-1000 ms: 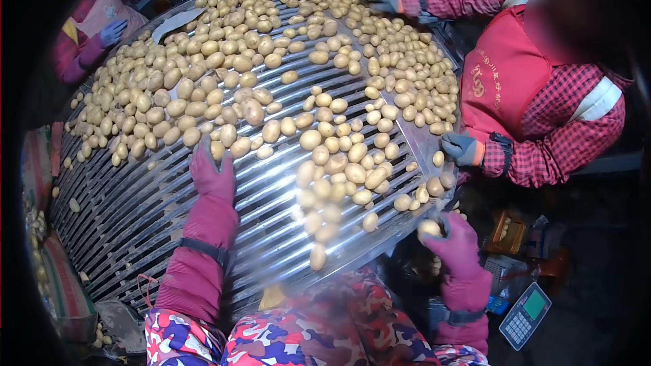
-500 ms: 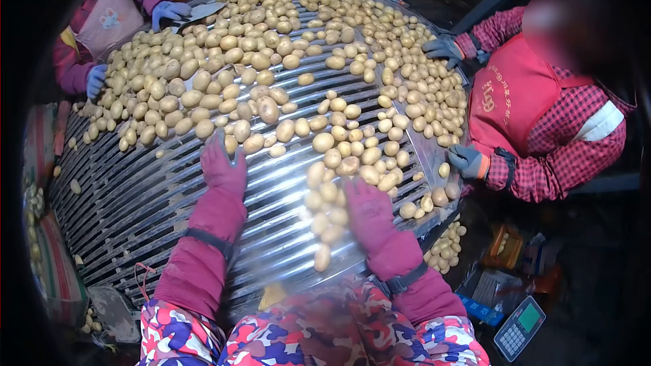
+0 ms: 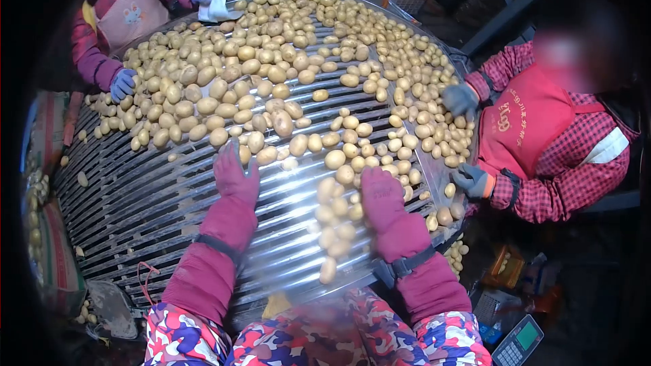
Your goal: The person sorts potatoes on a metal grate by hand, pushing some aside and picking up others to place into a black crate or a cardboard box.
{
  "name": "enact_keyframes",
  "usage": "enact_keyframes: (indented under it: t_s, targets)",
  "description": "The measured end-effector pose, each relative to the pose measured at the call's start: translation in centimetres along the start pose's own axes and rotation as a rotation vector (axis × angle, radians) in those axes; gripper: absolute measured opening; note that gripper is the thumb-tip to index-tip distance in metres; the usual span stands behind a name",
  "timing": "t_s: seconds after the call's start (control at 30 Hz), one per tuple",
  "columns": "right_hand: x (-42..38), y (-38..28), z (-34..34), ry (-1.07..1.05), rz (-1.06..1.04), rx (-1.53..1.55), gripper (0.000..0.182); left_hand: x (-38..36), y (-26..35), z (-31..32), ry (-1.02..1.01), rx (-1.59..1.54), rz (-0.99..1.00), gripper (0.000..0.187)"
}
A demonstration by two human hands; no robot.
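Observation:
My left hand [image 3: 237, 171], in a pink-purple glove, reaches flat over the slatted metal table [image 3: 163, 196], its fingertips against the near edge of the potato pile [image 3: 224, 74]. The fingers look stretched, with the thumb apart and nothing gripped. My right hand [image 3: 382, 193], gloved alike, lies with extended fingers among potatoes right of the middle. Just left of it, a loose column of potatoes [image 3: 327, 203] runs down the slats, slightly blurred.
A co-worker in a red apron [image 3: 519, 118] has both gloved hands at the right rim. Another person [image 3: 132, 13] stands at the upper left, one hand by a white piece. Sacks [image 3: 61, 251] stand left; a scale [image 3: 519, 340] sits lower right.
The view has shifted, so the table appears lower. My right hand now sits further up among the potatoes. The upper-left person's white piece is lifted and turned.

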State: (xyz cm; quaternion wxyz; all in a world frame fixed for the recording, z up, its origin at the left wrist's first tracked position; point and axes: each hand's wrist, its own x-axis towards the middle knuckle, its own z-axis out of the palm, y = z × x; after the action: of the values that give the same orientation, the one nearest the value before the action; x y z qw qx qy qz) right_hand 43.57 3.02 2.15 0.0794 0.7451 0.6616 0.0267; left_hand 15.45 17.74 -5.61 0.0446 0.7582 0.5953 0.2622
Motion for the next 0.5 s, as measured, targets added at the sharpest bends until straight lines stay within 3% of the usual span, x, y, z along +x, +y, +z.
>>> enact_keyframes:
  t_s: [0.03, 0.07, 0.17, 0.3, 0.4, 0.47, 0.5]
  targets:
    - [-0.2, 0.4, 1.1, 0.175, -0.071, -0.049, 0.026, 0.0, 0.1, -0.1, -0.018, -0.015, -0.016, 0.072]
    - [0.0, 0.3, 1.0, 0.176, -0.067, -0.049, 0.026, -0.1, 0.0, 0.0, -0.018, -0.016, -0.012, 0.072]
    - [1.5, 0.1, 0.4, -0.106, 0.009, 0.024, 0.017, 0.0, 0.0, 0.3, 0.022, -0.02, 0.005, 0.072]
    - [1.5, 0.2, 1.7, -0.056, 0.089, 0.115, 0.015, -0.1, -0.2, 0.1, 0.012, -0.021, 0.011, 0.071]
    - [0.3, 3.1, 0.9, -0.006, -0.009, 0.261, 0.025, -0.3, -0.2, 0.3, 0.017, -0.024, 0.022, 0.071]
    - [-0.9, 3.8, -0.7, 0.007, 0.186, 0.819, 0.04, -0.1, -0.4, 0.4, 0.034, -0.013, 0.024, 0.072]
    - [-1.2, 3.2, -2.6, -0.145, 0.384, 1.208, 0.061, -0.2, -0.4, 0.5, 0.032, -0.022, 0.034, 0.072]
